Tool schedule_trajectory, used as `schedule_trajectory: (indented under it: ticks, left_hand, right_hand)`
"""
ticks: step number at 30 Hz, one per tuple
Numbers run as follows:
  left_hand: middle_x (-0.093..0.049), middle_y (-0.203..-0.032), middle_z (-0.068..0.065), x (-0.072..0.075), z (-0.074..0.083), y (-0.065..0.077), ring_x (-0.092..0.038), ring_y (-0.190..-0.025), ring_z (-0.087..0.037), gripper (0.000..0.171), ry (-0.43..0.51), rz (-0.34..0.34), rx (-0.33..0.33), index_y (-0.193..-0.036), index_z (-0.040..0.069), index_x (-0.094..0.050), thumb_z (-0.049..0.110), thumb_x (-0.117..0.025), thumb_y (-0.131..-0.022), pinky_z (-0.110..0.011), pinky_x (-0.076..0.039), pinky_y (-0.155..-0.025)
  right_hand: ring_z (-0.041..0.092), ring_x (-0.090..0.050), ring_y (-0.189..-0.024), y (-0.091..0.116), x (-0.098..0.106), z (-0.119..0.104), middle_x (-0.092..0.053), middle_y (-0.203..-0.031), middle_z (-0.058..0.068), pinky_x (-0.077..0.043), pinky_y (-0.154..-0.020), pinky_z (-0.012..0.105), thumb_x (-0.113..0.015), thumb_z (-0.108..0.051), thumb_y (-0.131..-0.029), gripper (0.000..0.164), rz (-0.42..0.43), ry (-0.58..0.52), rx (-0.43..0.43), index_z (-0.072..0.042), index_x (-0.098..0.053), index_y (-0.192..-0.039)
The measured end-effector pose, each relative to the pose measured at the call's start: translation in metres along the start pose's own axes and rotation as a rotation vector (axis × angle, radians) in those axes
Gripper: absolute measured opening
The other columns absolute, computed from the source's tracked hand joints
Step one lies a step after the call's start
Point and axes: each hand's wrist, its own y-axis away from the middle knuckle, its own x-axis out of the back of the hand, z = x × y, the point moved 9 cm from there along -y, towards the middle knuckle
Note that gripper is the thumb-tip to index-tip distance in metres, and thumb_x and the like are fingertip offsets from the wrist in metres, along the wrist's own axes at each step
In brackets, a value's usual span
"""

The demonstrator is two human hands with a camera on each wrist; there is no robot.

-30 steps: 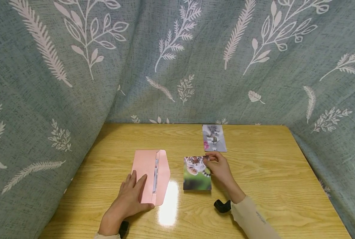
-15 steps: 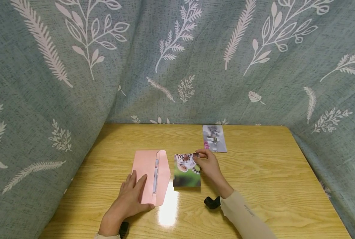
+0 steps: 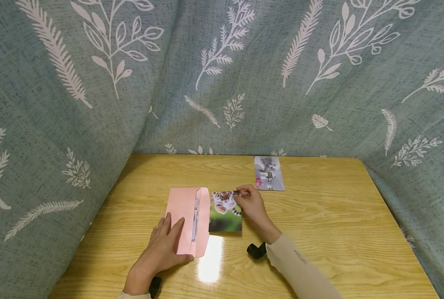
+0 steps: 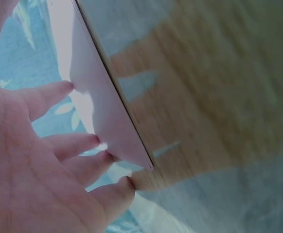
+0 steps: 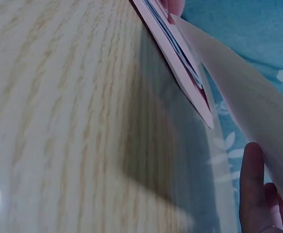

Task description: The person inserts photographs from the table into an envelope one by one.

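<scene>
While right fingers pinch a tiger card bearing illegible script, left fingers splay across the envelope.

Downward head and close wrist views share the envelope.

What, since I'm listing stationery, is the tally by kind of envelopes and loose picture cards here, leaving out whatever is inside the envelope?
Envelopes: 1, the pink envelope
Loose cards: 2, the tiger card and the grey card
Total: 3
</scene>
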Motion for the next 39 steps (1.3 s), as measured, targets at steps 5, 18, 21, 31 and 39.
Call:
schedule_trajectory:
  ticks: [5, 18, 21, 31, 39]
  left_hand:
    - [-0.011, -0.158, -0.036, 0.000, 0.000, -0.001, -0.010, -0.145, -0.053, 0.113, -0.026, 0.002, -0.010, -0.154, 0.009, -0.038, 0.055, -0.089, -0.065, -0.070, -0.014, -0.112]
    - [-0.010, -0.158, -0.036, 0.000, 0.000, 0.000, -0.010, -0.145, -0.053, 0.113, -0.027, -0.004, -0.008, -0.155, 0.009, -0.038, 0.056, -0.089, -0.066, -0.070, -0.014, -0.112]
    - [-0.011, -0.158, -0.036, 0.000, 0.000, 0.000, -0.010, -0.145, -0.053, 0.113, -0.029, -0.002, -0.009, -0.154, 0.009, -0.038, 0.057, -0.088, -0.066, -0.070, -0.014, -0.111]
    - [-0.009, -0.158, -0.036, 0.000, -0.001, 0.000, -0.009, -0.145, -0.053, 0.113, -0.020, -0.006, -0.004, -0.155, 0.009, -0.038, 0.058, -0.088, -0.065, -0.070, -0.012, -0.112]
    - [-0.009, -0.159, -0.034, -0.001, -0.001, 0.000, -0.008, -0.146, -0.052, 0.112, -0.010, -0.011, 0.000, -0.155, 0.010, -0.038, 0.057, -0.088, -0.066, -0.068, -0.011, -0.113]
  right_hand:
    - [0.016, -0.055, -0.070, -0.003, -0.008, 0.002, -0.062, -0.093, 0.013, -0.044, -0.054, 0.024, -0.070, -0.002, -0.090, 0.028, -0.003, 0.041, -0.020, 0.003, -0.064, -0.117]
    - [0.012, -0.053, -0.060, -0.006, -0.031, 0.008, -0.063, -0.087, 0.011, -0.045, -0.049, 0.024, -0.070, 0.001, -0.088, 0.027, -0.018, 0.000, -0.046, 0.004, -0.063, -0.114]
    - [0.014, -0.056, -0.065, -0.006, -0.036, 0.009, -0.064, -0.086, 0.011, -0.048, -0.055, 0.025, -0.070, 0.001, -0.087, 0.027, -0.025, 0.013, -0.032, 0.004, -0.064, -0.113]
    - [0.016, -0.058, -0.073, -0.007, -0.044, 0.008, -0.066, -0.086, 0.010, -0.050, -0.068, 0.031, -0.071, 0.000, -0.086, 0.025, -0.021, 0.079, 0.001, 0.000, -0.065, -0.111]
    - [0.015, -0.059, -0.069, -0.008, -0.034, 0.008, -0.065, -0.086, 0.010, -0.050, -0.063, 0.028, -0.071, -0.003, -0.088, 0.023, 0.048, 0.094, 0.008, -0.002, -0.064, -0.110]
